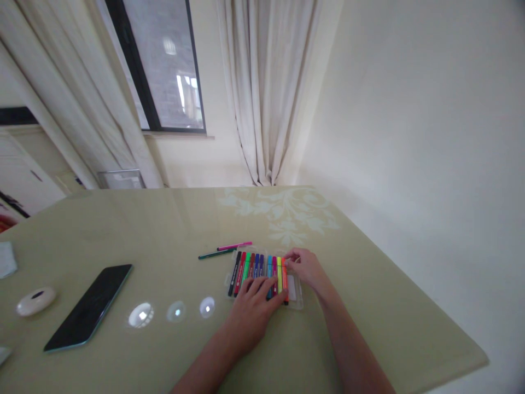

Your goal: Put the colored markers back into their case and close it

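Several coloured felt-tip markers lie side by side in a clear plastic case [298, 301], black and red at the left, yellow [279, 273] and orange at the right. Across their lower ends rests my left hand [255, 309], fingers stretched out and the thumb reaching to the lower part of the orange marker [285, 282]. My right hand [305, 268] is at the top end of that marker, with thumb and fingertips pinched around it. Just beyond the case, a pink marker [234, 246] and a dark green marker [217, 253] lie loose on the table.
A dark-screened phone [88, 309] and a white oval object [36, 301] lie on the glossy table [164, 230] to the left. White things show at its far left edge. A wall [410, 164] runs along the right side; curtains [266, 82] and a window stand behind.
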Demonstrator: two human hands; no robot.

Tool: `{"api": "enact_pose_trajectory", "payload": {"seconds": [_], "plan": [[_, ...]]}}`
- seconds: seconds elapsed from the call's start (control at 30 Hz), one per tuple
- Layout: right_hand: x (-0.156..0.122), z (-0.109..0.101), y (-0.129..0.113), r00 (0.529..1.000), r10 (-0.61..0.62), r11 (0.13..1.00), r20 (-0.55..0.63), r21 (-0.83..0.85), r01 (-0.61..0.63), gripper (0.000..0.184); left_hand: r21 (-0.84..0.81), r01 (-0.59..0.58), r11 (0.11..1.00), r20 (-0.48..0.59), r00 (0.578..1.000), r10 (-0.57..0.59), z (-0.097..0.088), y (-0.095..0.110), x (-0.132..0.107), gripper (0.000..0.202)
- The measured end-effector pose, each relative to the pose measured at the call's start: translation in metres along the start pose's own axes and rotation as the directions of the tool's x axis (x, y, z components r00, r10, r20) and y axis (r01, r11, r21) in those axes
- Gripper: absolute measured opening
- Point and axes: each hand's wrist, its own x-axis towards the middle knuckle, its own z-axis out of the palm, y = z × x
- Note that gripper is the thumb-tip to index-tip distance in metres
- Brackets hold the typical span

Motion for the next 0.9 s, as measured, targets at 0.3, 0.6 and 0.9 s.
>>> {"api": "enact_pose_trajectory", "payload": {"seconds": [0.3, 0.6, 0.9], "plan": [[-0.003, -0.002, -0.006, 1.0, -0.005, 1.0, 0.007, -0.015, 0.005, 0.013, -0.124, 0.292, 0.948, -0.206, 0.927, -0.312, -0.018, -0.048, -0.002, 0.035], [-0.001, 0.002, -0.002, 0.998, -0.032, 0.999, -0.048, -0.037, 0.03, 0.017, 0.066, 0.77, 0.635, -0.188, 0.634, -0.75, -0.039, -0.108, -0.029, 0.029], [0.001, 0.014, -0.003, 0.998, -0.03, 0.999, -0.046, 0.039, 0.032, 0.014, -0.255, 0.745, 0.616, -0.267, 0.559, -0.785, -0.047, -0.118, -0.03, 0.032]]}}
